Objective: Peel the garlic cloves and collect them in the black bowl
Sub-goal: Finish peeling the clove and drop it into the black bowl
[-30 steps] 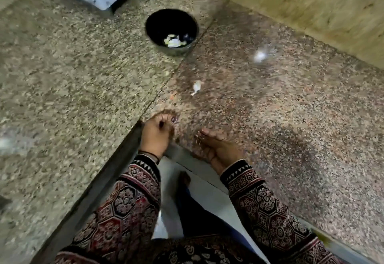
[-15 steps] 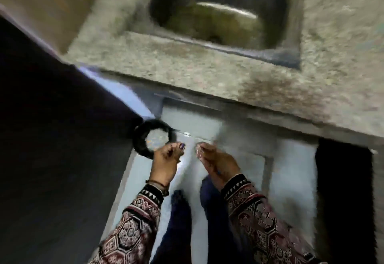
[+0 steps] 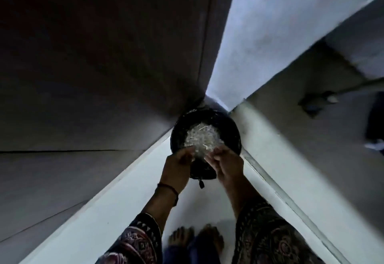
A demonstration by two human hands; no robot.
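- bin (image 3: 233, 131): black, round, sitting on the pale floor (image 3: 116, 207) in the corner where a dark panel (image 3: 104, 55) is meeting a pale wall (image 3: 259, 24). A small dark tag (image 3: 201, 184) is hanging at its near side.
- peels (image 3: 202, 137): pale, papery shreds, lying heaped inside the bin, from the middle toward the near side.
- left hand (image 3: 176, 168): I am holding it over the bin's near rim, fingers bent and bunched toward the peels. Blur is hiding the fingertips, so I cannot tell whether this grip is pinching anything or hanging loose.
- right hand (image 3: 227, 166): I am holding it just beside the left hand, also over the near rim, with its fingertips pointing at the other's and nearly touching them. The same blur is covering it, so I cannot tell whether this grip is clenched on something.
- band (image 3: 168, 186): thin, dark, circling my left wrist.
- sleeves (image 3: 137, 243): patterned in dark red and black, covering both forearms.
- feet (image 3: 180, 237): bare, standing on the floor below my hands, near the bin.
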